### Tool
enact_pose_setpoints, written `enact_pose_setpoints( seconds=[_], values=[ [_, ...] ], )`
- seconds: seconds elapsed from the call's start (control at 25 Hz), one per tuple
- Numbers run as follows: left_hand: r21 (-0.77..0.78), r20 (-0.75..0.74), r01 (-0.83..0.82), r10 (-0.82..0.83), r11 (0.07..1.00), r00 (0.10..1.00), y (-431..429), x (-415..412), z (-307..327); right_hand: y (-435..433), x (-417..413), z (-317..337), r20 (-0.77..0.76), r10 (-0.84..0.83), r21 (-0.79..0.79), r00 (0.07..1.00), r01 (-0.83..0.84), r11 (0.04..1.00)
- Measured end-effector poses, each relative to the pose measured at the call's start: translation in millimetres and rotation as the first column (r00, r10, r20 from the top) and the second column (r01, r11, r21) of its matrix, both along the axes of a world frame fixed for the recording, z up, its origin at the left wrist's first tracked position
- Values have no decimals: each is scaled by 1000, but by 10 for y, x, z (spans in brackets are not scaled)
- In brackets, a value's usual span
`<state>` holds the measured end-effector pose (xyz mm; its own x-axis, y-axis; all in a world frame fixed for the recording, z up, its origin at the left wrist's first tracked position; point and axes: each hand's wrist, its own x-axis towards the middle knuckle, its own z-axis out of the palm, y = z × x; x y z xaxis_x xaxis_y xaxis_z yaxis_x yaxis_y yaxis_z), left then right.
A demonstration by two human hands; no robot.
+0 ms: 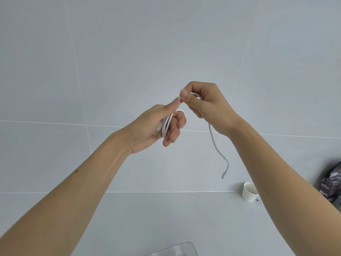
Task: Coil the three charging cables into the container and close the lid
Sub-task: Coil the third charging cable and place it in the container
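Observation:
Both hands are raised in front of a pale tiled wall. A white charging cable (pixel 215 143) is wound in loops around the fingers of my left hand (pixel 156 126), which is closed on the coil. My right hand (pixel 204 106) pinches the same cable just above and to the right of the left fingertips. The cable's loose tail hangs down below the right wrist and ends in a small plug. At the bottom edge, a corner of a clear container (pixel 177 249) shows. No other cables are in view.
A small white paper cup (pixel 249 192) stands on the pale counter at the right, next to my right forearm. A dark patterned bag (pixel 332 180) lies at the far right edge. The wall meets the counter just behind the cup.

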<state>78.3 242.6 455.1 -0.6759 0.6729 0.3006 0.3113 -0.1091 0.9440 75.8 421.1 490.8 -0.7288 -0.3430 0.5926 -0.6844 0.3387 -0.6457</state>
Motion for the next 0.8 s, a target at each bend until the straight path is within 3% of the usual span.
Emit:
enact_pose_setpoints(
  seconds=[0.16,0.4,0.6,0.8],
  values=[
    [156,18,94,-98,983,995,-5,47,16,-13,-86,-133,86,17,-46,996,-13,999],
    [450,34,-68,59,891,998,18,18,43,-86,-120,-373,127,-20,25,992,17,1000],
    [474,22,-191,206,859,978,14,-32,27,-147,-42,-471,138,-49,115,989,33,993],
    [395,-42,-349,396,850,917,59,-77,-27,-144,26,-510,108,-72,161,992,54,985]
  ],
)
